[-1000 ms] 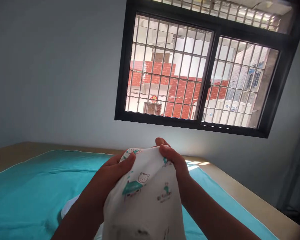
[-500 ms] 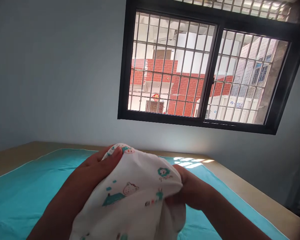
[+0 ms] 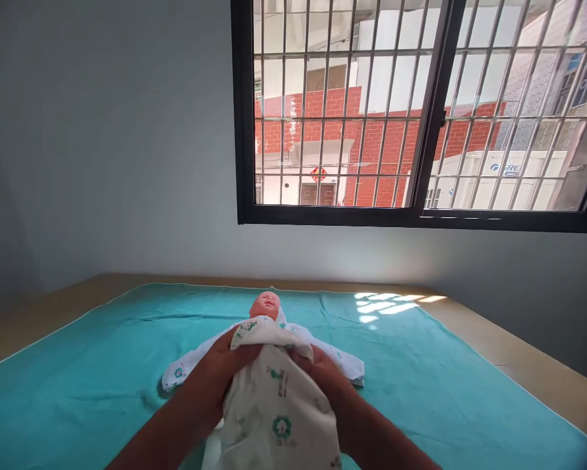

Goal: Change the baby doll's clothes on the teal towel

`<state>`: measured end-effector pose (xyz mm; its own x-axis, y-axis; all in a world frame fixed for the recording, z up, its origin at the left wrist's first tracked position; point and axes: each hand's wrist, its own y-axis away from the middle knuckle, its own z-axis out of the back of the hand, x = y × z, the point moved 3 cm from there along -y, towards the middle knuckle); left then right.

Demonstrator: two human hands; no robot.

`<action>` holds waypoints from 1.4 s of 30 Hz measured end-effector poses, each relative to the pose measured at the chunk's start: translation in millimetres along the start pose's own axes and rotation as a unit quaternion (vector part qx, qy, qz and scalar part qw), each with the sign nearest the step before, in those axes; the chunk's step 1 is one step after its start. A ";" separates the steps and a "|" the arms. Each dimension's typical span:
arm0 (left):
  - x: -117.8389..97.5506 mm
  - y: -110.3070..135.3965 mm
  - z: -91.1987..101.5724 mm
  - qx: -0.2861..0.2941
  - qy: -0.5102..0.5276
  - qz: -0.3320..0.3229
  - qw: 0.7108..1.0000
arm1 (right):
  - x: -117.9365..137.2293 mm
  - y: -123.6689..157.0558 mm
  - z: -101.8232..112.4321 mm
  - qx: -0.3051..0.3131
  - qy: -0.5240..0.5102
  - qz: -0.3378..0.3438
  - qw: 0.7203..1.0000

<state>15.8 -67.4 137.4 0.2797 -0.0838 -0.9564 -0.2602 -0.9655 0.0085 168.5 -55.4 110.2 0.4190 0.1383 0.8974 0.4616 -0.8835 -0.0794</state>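
Observation:
A baby doll lies on its back on a teal sheet, head toward the window. A white printed baby garment covers its body, with sleeves spread to both sides. My left hand grips the left side of the garment at the doll's chest. My right hand grips the cloth on the right side. Only the doll's head shows; its body is hidden under the cloth and my hands.
The teal sheet lies on a tan bed surface that runs along the back and right. A grey wall stands behind. A black-framed barred window is above, and a sunlit patch falls on the sheet's far right.
My hands have lowered the garment from in front of the camera onto the doll, which has come into view. The view has tilted level.

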 end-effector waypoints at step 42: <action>83.3 -0.9 4.9 0.049 0.126 0.169 0.976 | -55.2 25.2 18.5 0.356 0.016 -0.237 0.904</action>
<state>34.8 -72.3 56.2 0.3788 -0.4628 -0.8014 -0.4605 -0.8454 0.2706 171.5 -77.0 50.7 0.0253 0.4020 0.9153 0.9743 -0.2147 0.0674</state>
